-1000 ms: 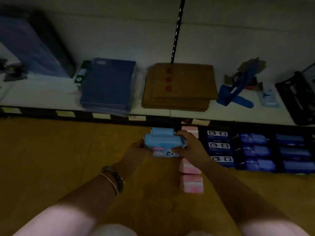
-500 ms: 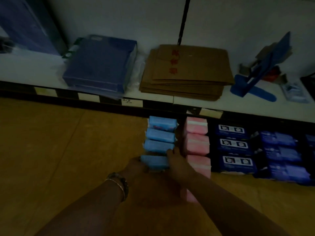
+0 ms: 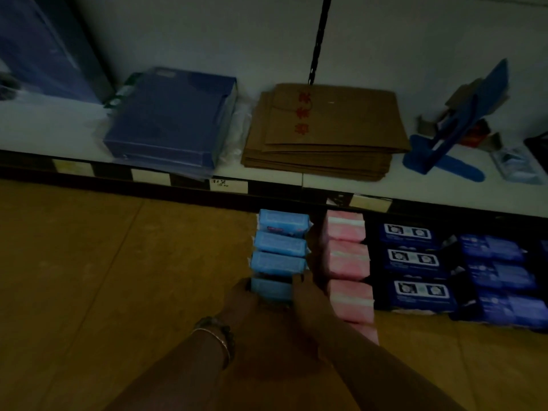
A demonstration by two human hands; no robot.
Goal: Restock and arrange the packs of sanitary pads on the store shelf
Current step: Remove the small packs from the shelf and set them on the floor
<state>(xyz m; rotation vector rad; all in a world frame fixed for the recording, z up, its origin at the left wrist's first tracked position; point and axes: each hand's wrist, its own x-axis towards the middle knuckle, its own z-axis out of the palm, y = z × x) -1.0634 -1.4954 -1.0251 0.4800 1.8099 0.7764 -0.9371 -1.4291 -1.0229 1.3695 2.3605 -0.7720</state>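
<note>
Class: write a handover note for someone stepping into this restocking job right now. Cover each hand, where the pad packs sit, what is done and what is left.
Left hand: grips the left end of the front light-blue pack.
Right hand: grips its right end.
Packs: three light-blue packs lined up behind it; pink row beside them on the right, then dark-blue packs.
Done: a fourth pack is in line.
Left: release it; probably add more in front, since the pink row reaches nearer.

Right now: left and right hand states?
Left hand: grips the front light blue pack.
Right hand: grips the same pack.
</note>
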